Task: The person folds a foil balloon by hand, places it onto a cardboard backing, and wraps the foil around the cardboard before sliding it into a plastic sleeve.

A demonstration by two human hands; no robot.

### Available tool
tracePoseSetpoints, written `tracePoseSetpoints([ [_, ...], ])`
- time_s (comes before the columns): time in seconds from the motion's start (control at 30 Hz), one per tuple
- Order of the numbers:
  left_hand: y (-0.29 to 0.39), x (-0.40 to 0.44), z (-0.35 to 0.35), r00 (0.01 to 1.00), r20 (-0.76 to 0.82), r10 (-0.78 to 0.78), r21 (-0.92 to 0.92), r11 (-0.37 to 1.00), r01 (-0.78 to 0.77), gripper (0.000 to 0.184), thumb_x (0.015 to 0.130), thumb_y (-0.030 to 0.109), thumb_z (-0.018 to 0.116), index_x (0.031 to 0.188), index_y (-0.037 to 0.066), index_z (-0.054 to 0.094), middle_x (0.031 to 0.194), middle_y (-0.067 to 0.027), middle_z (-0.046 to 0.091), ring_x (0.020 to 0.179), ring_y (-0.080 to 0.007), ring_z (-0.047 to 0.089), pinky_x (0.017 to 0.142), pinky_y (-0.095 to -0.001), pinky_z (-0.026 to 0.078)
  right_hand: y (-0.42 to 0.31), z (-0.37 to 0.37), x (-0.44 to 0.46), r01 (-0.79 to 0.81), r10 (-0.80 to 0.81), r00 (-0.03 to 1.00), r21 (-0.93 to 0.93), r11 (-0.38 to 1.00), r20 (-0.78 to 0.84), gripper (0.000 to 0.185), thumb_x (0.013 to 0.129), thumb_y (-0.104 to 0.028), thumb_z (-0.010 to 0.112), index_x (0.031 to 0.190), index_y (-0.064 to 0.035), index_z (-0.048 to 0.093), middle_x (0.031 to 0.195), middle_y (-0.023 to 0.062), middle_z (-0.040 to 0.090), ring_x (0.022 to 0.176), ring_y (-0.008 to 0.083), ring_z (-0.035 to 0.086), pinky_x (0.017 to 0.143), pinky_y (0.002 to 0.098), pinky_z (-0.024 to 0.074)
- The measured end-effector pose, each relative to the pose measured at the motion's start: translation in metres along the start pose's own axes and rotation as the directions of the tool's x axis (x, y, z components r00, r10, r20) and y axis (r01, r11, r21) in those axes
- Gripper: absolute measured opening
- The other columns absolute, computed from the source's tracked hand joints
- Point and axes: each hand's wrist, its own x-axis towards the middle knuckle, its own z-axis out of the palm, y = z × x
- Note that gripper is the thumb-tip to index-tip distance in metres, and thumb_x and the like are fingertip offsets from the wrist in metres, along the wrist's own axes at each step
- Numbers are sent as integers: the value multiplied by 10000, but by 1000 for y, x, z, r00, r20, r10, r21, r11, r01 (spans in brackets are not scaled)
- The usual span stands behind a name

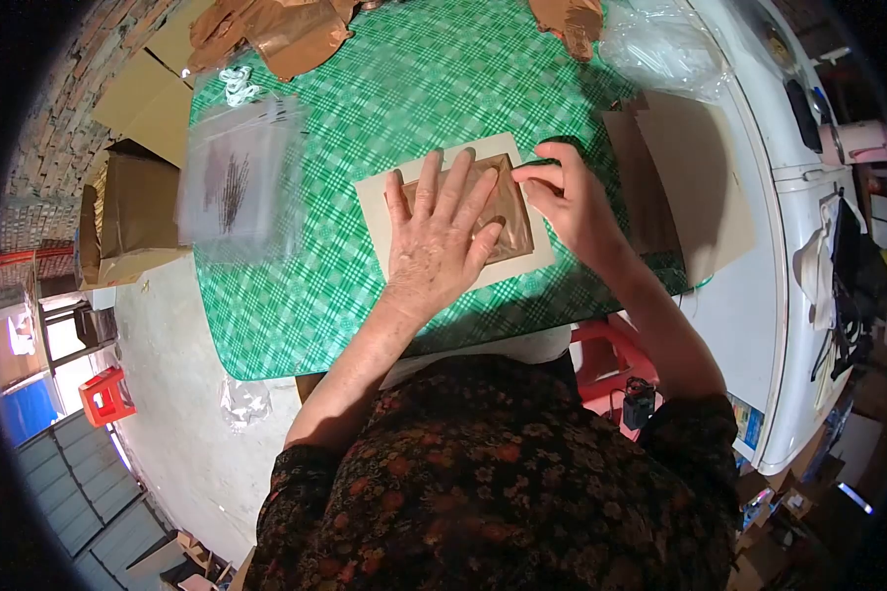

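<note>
My left hand [436, 231] lies flat with its fingers spread on a shiny copper-brown square [515, 222], which looks like thin film or foil. Beneath that square is a larger cream sheet [375, 202], set at a slight angle on the table. By the upper right corner of the square, my right hand [567, 192] has its thumb and fingers drawn together in a pinch. Whatever may be between those fingertips is too small to make out. Much of the brown square is hidden under my left hand.
A green checked cloth [365, 108] covers the table. Clear plastic bags [237, 187] lie at left, brown and cream sheets [690, 182] at right. Crumpled copper-coloured film [286, 39] and a clear plastic bag [660, 54] sit at the far side. A red stool [601, 360] stands below the near edge.
</note>
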Motion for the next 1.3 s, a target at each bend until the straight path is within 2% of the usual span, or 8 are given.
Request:
tracePoseSetpoints([
  [0.03, 1, 0, 1, 1000, -2, -4, 1, 1000, 4, 600, 1120, 504, 437, 1644, 213, 458, 1746, -88, 339, 1624, -385, 238, 1288, -682, 43, 4, 0, 6, 31, -31, 1000, -4, 999, 2, 359, 1015, -93, 683, 1288, 75, 522, 1107, 242, 764, 973, 337, 786, 775, 402, 619],
  [0.13, 2, 0, 1, 1000, -6, -14, 2, 1000, 14, 603, 1122, 514, 430, 1642, 209, 464, 1748, -104, 332, 1627, -387, 231, 1288, -682, 39, -6, -3, 21, -262, 253, 965, 170, 950, 76, 358, 983, -116, 723, 1224, 87, 554, 1044, 219, 771, 897, 273, 791, 698, 367, 619],
  [0.23, 2, -1, 0, 1000, 0, -22, 2, 1000, 22, 609, 1122, 521, 429, 1640, 203, 468, 1748, -116, 329, 1627, -389, 232, 1287, -682, 39, -11, -15, 36, -445, 395, 876, 152, 882, 277, 333, 1012, -124, 707, 1273, 55, 603, 1009, 98, 743, 737, 110, 678, 523, 249, 488],
  [0.43, 2, 0, 0, 1000, 2, -28, -11, 1000, 28, 616, 1123, 521, 428, 1642, 191, 462, 1744, -125, 332, 1622, -392, 246, 1283, -688, 46, -17, -21, 39, -439, 381, 853, 96, 893, 357, 282, 1033, -171, 675, 1184, 62, 724, 948, 75, 738, 733, 114, 690, 527, 250, 503],
  [0.53, 2, 0, 1, 1000, 0, -30, -10, 999, 30, 615, 1123, 518, 429, 1641, 188, 464, 1740, -129, 339, 1619, -393, 252, 1279, -694, 50, -14, -26, 34, -399, 366, 875, 44, 916, 316, 354, 997, -223, 637, 1146, 79, 747, 905, 127, 777, 684, 186, 749, 513, 310, 547],
  [0.63, 2, 1, 0, 1000, 4, -30, -12, 999, 31, 614, 1123, 515, 434, 1640, 187, 466, 1738, -131, 343, 1617, -393, 256, 1276, -699, 53, -24, -29, 32, -460, 434, 831, -7, 888, 349, 358, 1046, -191, 641, 1276, 72, 716, 970, 92, 752, 692, 115, 695, 525, 256, 522],
  [0.93, 3, 1, -1, 1000, -12, -26, -21, 999, 26, 630, 1108, 529, 463, 1642, 194, 466, 1743, -129, 334, 1619, -395, 251, 1266, -714, 76, -33, -26, 18, -582, 481, 787, 207, 786, 386, 410, 1044, -184, 642, 1332, 107, 657, 1007, 110, 734, 679, 125, 693, 526, 266, 529],
  [1.3, 2, 1, -1, 1000, 26, -14, 20, 1000, 14, 636, 1106, 578, 442, 1645, 242, 465, 1746, -127, 328, 1623, -404, 240, 1264, -723, 74, -20, -17, 44, -624, 507, 741, 173, 762, 440, 296, 1055, -253, 667, 953, 15, 743, 797, 42, 706, 540, 96, 620, 423, 238, 410],
])
